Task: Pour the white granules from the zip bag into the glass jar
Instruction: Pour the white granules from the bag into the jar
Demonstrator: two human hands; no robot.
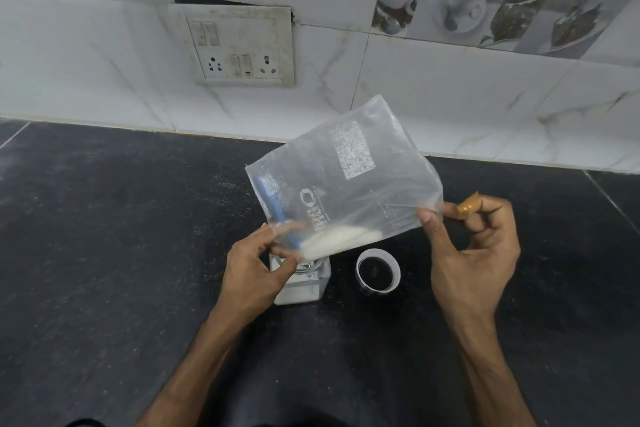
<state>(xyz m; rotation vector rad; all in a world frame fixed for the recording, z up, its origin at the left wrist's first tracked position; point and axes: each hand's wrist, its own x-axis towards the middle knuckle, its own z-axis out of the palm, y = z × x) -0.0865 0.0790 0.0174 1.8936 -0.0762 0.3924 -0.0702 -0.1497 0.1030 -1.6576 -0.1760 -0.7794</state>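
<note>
Fingers [273, 236] of both hands pinch one zip bag [346, 184] over one, seemingly part-filled, glass jar [304, 284].

The scene was lit dimly and evenly from above, soft shadows were cast on the dark countertop [104, 253], the tiled wall [450, 87] was rendered blurred and bowed by wide-angle distortion, and faint glare was seen on the zip bag [346, 184].
</note>
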